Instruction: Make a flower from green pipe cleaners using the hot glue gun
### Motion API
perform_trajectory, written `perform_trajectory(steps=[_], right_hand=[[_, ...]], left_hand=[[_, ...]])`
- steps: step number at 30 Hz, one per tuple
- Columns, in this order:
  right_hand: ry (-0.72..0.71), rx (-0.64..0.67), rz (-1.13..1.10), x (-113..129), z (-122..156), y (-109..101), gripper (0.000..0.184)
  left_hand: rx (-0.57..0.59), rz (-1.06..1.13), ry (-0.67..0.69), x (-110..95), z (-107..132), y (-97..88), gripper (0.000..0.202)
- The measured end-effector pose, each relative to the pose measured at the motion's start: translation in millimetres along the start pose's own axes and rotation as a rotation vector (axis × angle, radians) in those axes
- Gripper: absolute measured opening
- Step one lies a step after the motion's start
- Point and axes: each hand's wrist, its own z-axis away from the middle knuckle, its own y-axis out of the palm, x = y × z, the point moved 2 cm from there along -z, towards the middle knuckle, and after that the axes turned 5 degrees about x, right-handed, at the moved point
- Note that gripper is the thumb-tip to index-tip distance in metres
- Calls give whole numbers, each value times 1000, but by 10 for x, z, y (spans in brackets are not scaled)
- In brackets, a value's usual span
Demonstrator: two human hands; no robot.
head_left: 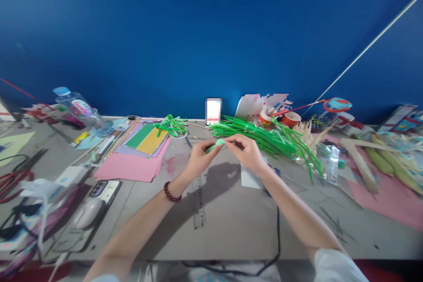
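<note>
In the head view, which I watch from afar, the clear bottle (81,108) at my left bears a label with pinkish lettering, but it is too blurred for me to read. The marks on the transparent ruler (199,207) are also too small. My left grip (199,157) is closed in a pinch — thumb and fingers hold a small pale green piece (217,143) above the surface (231,233). My right grip (247,153) has its fingertips close together at the right end of this piece; whether they pinch it, I cannot tell. The surface is grey. Just beyond my hands lies a bundle of green stems (264,139); pink paper (127,167) lies at left. Behind everything stands a blue wall (198,35).
</note>
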Motion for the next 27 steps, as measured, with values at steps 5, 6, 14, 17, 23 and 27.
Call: perform_trajectory(steps=[5,6,14,17,23,27], right_hand=[[-96,-11,-20,22,-4,15,17],[-114,-20,-22,30,-2,18,17],[-308,-61,126,75,40,27,26],[-326,-21,132,65,49,26,29],[-294,6,106,84,47,30,27],[-262,-4,46,70,31,27,21]], left_hand=[[31,218,-158,-36,-10,21,32],[44,269,-173,-42,-10,27,33],[127,552,-257,-49,11,52,30],[138,607,-285,-48,5,49,31],[176,638,-266,-57,3,30,29],[181,578,-249,-45,6,35,32]])
